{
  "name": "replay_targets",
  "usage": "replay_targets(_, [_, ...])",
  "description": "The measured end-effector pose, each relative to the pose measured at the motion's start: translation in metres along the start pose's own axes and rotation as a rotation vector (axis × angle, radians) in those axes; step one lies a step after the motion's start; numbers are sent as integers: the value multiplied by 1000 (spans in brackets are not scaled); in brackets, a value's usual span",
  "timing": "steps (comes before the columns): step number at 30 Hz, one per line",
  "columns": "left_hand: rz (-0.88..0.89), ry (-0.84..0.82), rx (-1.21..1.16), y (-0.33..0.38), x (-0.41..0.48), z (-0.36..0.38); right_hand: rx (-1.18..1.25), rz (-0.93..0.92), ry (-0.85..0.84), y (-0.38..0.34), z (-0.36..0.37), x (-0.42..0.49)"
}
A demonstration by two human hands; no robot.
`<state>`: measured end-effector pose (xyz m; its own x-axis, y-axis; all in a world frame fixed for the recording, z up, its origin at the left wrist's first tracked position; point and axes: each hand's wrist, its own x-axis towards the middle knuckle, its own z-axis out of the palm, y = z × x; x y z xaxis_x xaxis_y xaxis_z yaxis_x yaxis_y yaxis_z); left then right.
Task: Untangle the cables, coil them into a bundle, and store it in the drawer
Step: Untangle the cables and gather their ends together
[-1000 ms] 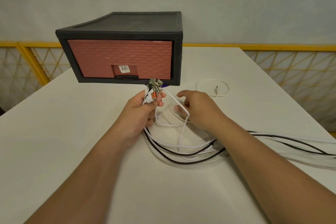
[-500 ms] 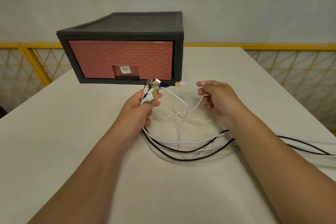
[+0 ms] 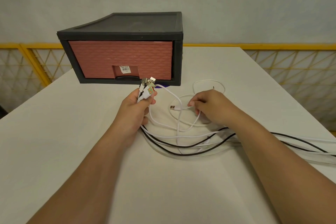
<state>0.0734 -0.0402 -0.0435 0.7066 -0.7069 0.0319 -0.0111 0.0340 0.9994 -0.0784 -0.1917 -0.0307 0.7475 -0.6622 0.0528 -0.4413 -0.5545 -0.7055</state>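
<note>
L hand (image 3: 135, 112) clamped a bunch of plug ends (image 3: 149, 85) just in front of the shut drawer (image 3: 120, 60), prob to keep ends aligned as the coil's start. R hand (image 3: 212, 109), apart from it and front-right of drawer, pinched a white cable (image 3: 184, 108) just behind its USB plug (image 3: 172, 107), likely to add it to the bunch. Loose black + white cables (image 3: 181, 136) lay on table (image 3: 63, 142) in front of drawer and ran out of view well right of it, so far ends/lengths unknown; R arm hid some crossings, and a small purple thing (image 3: 162, 86) at drawer's front edge couldn't be ID'd.
</note>
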Motion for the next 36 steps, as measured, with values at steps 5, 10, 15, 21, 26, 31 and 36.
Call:
replay_targets(5, [1,16,-9,0,0,0,-41,-33,-62,-2,0,-4])
replay_targets(10, [-9,29,-2,1,0,0,-110,-108,-70,-10,-11,-13])
replay_targets(15, [-6,27,6,2,-2,1,-304,-190,-174,-19,1,-21])
replay_targets(21, [-11,26,5,3,-3,1,-353,-254,-98,-14,11,-14])
replay_targets(26, [-9,21,11,2,-2,1,99,-218,-10,-18,-2,-15])
replay_targets(31, [-6,20,-5,2,-2,1,191,-215,-32,-17,-1,-13])
replay_targets(36, [-2,9,-26,2,-2,1,406,-226,148,-19,-5,-11])
